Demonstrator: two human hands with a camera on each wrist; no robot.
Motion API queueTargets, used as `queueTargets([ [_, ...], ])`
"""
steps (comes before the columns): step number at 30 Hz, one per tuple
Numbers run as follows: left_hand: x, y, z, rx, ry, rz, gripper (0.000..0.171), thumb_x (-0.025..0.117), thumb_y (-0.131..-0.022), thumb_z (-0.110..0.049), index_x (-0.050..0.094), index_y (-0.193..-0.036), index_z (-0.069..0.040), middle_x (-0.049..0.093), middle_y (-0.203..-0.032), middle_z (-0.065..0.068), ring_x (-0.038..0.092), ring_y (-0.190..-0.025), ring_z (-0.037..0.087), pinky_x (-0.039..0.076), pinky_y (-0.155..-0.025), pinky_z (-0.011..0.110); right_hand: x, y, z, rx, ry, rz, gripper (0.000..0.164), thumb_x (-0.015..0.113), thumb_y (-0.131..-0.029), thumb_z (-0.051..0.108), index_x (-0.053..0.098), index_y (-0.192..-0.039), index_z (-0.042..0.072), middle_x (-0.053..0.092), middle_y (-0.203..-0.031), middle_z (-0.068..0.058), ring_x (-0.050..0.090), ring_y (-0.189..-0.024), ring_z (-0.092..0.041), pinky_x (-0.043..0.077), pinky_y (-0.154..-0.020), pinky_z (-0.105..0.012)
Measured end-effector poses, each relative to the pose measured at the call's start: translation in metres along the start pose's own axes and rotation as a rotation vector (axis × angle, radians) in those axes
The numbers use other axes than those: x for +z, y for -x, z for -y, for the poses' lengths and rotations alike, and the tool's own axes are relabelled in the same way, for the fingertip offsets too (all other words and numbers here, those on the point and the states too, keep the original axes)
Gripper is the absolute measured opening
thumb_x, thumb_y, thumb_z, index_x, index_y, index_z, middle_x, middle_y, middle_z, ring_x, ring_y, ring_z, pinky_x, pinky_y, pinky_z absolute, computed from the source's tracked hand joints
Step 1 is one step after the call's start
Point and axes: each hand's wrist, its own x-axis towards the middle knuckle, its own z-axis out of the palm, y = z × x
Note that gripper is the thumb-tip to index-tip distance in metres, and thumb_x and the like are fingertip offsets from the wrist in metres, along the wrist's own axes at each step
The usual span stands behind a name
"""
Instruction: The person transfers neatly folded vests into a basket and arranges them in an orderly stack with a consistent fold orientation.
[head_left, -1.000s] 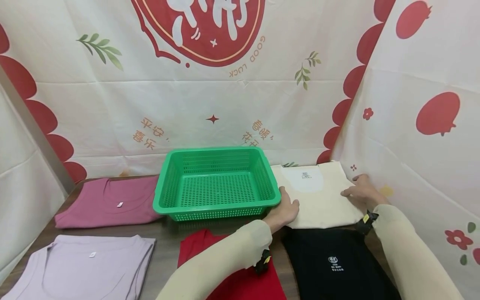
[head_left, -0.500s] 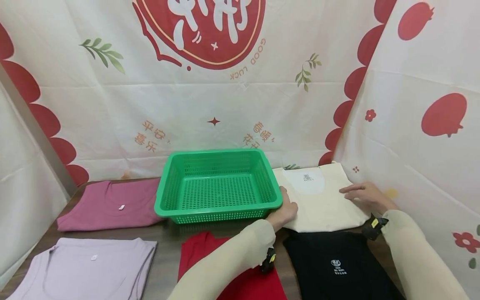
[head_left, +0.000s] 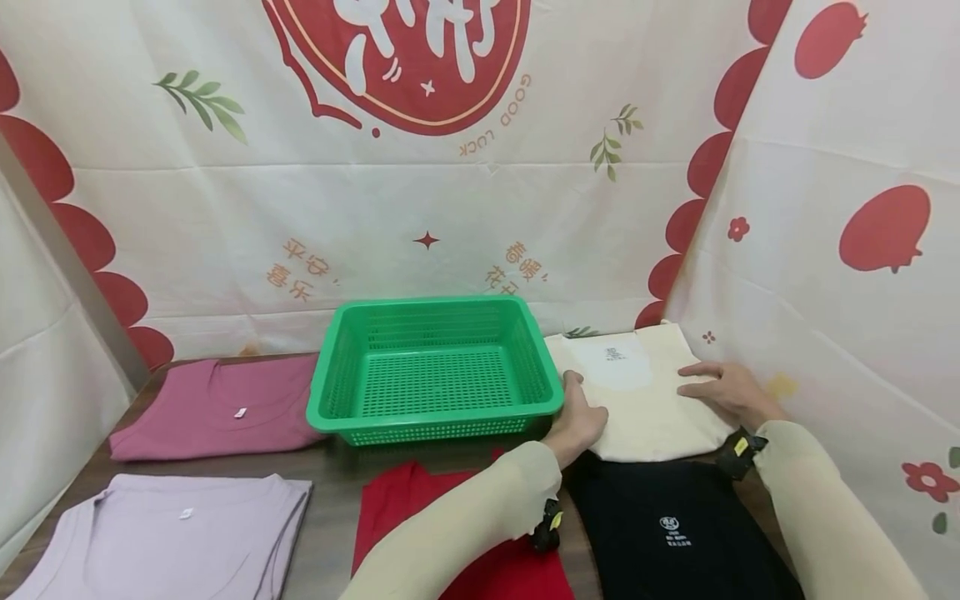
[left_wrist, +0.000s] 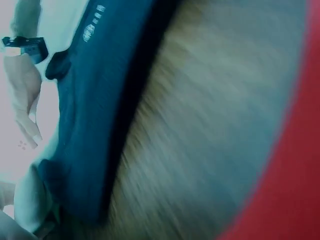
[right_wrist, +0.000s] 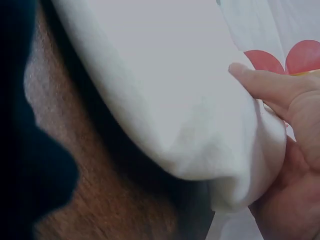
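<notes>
Cream shirt [head_left: 645,421] with a left hand [head_left: 577,423] and a right hand [head_left: 733,392] at its sides

The cream shirt lies folded on the brown table [head_left: 337,533], between the two hands. Near its far edge it has a paler patch [head_left: 615,364] with small grey print.

The right hand holds the shirt's right edge. Its right thumb [right_wrist: 250,80] lies on top of the cloth, and more of the hand goes behind the edge, where the cloth puffs out. The left hand is at the shirt's left side, with its thumb over the cloth. Its other fingers are partly hidden, so I cannot tell if they grip the shirt.

Just beside the left hand, on its left, is a green plastic basket [head_left: 435,427] full of little holes. It has nothing to hide its floor. On the near side of both hands lies a folded black shirt [head_left: 660,508] with white print. Below the left hand, a red shirt [head_left: 397,500] is partly covered by the left sleeve [head_left: 465,525]. Each wrist has a small black box with a yellow mark.

Well to the left of the left hand, past the basket, is a folded pink shirt [head_left: 262,396]. Nearer the person is a light purple shirt [head_left: 172,542]. Behind everything hangs a white cloth [head_left: 360,217] with red shapes and green leaves.
</notes>
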Motion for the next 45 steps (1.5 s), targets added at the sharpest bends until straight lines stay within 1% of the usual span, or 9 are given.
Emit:
queueTargets([
  [6,-0.002,0.003,0.001,-0.049,0.010,0.030,0.040,0.059,-0.084,-0.005,0.046,-0.120,-0.017,0.049,-0.111,0.008,0.049,-0.086,0.019,0.043,-0.072,0.030,0.003,0.000,0.001,0.002,-0.047,0.044,0.060,0.069,-0.087,0.034,0.053,-0.137,0.004,0.023,-0.154,-0.028,0.035,-0.125,-0.036,0.042,-0.081,-0.025],
  [10,-0.004,0.001,0.002,-0.012,-0.083,0.071,0.054,0.059,-0.083,-0.005,0.046,-0.134,-0.017,0.047,-0.128,0.006,0.050,-0.106,0.017,0.045,-0.087,0.028,0.002,0.002,0.002,-0.005,-0.042,0.066,0.054,0.062,-0.092,0.029,0.051,-0.139,0.007,0.023,-0.154,-0.028,0.032,-0.130,-0.037,0.040,-0.084,-0.025],
  [13,-0.006,-0.001,0.002,0.043,-0.157,0.103,0.069,0.058,-0.083,-0.004,0.036,-0.148,-0.016,0.037,-0.146,0.005,0.040,-0.131,0.017,0.039,-0.103,0.028,0.000,0.003,0.005,-0.029,-0.015,0.070,0.052,0.058,-0.094,0.027,0.047,-0.142,0.009,0.026,-0.153,-0.029,0.037,-0.128,-0.037,0.045,-0.082,-0.024],
  [18,-0.008,0.000,0.002,0.083,-0.193,0.153,0.079,0.054,-0.084,0.000,0.022,-0.154,-0.020,0.018,-0.160,0.001,0.019,-0.147,0.015,0.030,-0.113,0.030,-0.004,0.003,0.014,-0.077,0.039,0.064,0.054,0.056,-0.095,0.023,0.043,-0.145,0.007,0.024,-0.153,-0.030,0.027,-0.138,-0.043,0.041,-0.099,-0.045],
  [23,-0.006,0.005,-0.005,0.169,-0.255,0.134,0.084,0.053,-0.082,0.003,0.018,-0.155,-0.021,0.012,-0.161,0.000,0.015,-0.148,0.015,0.028,-0.114,0.028,-0.006,0.002,0.018,-0.099,0.077,0.041,0.054,0.053,-0.096,0.018,0.038,-0.146,0.003,0.020,-0.154,-0.031,0.016,-0.141,-0.049,0.028,-0.104,-0.060],
  [26,-0.006,0.010,-0.014,0.231,-0.350,0.085,0.089,0.056,-0.080,0.002,0.016,-0.155,-0.023,0.018,-0.159,-0.002,0.038,-0.136,0.013,0.041,-0.100,0.022,-0.008,0.000,0.021,-0.101,0.094,0.019,0.054,0.052,-0.097,0.018,0.037,-0.147,0.003,0.017,-0.154,-0.032,0.018,-0.140,-0.049,0.029,-0.103,-0.060],
  [28,-0.005,0.013,-0.021,0.275,-0.422,0.049,0.091,0.058,-0.079,-0.001,0.015,-0.155,-0.025,0.020,-0.157,-0.004,0.056,-0.108,0.013,0.048,-0.078,0.019,-0.012,0.000,0.026,-0.089,0.096,0.002,0.054,0.052,-0.097,0.020,0.037,-0.147,0.005,0.016,-0.155,-0.031,0.017,-0.141,-0.049,0.028,-0.104,-0.060],
  [32,-0.006,0.017,-0.033,0.368,-0.535,-0.008,0.094,0.061,-0.079,-0.005,0.010,-0.155,-0.028,0.021,-0.157,-0.007,0.045,-0.054,0.015,0.035,-0.045,0.022,-0.022,0.001,0.038,-0.078,0.111,-0.027,0.057,0.053,-0.096,0.024,0.037,-0.148,0.009,0.016,-0.155,-0.031,0.016,-0.141,-0.049,0.026,-0.106,-0.062],
  [45,-0.035,0.029,-0.082,0.388,-0.529,-0.014,0.103,0.067,-0.075,-0.009,0.007,-0.154,-0.034,0.018,-0.156,-0.012,0.046,-0.053,0.014,0.035,-0.041,0.025,-0.046,0.011,0.079,-0.126,0.091,-0.108,0.056,0.053,-0.097,0.033,0.039,-0.147,0.012,0.023,-0.154,-0.028,0.025,-0.137,-0.044,0.031,-0.098,-0.053],
])
